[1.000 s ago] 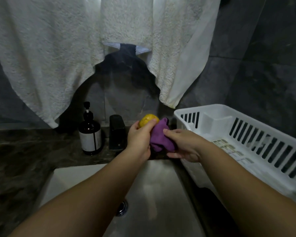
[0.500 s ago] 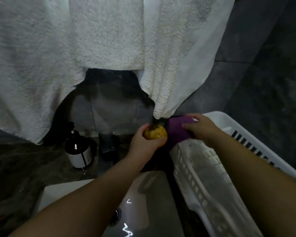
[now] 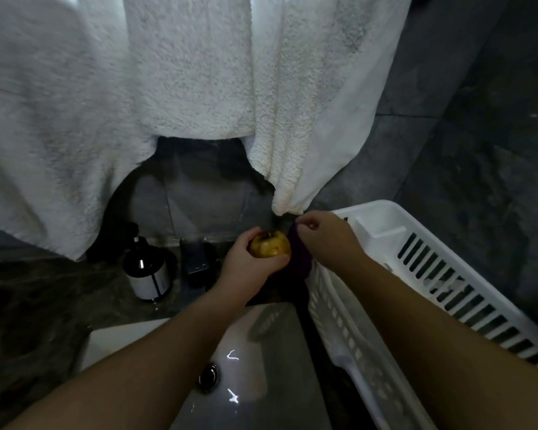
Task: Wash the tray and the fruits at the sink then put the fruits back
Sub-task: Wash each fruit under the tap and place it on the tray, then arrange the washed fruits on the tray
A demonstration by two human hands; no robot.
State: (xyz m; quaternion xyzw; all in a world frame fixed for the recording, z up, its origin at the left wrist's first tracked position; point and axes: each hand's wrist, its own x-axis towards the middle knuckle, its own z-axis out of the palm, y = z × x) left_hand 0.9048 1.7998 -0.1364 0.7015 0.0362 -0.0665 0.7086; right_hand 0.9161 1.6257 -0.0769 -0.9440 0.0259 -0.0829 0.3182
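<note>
Left hand: fingers wrapped round the yellow fruit, mid-frame, above the sink's back edge.
Right hand: fingertips pinching the purple cloth at the white tray's corner, centre right.
Risk: a wet fruit could slip into the basin; the cloth may slide off.

Home bathroom or washroom: white basin with drain set in dark stone table, pump bottle far left, white towels hanging on grey-tiled wall, white slatted plastic basket at right.
</note>
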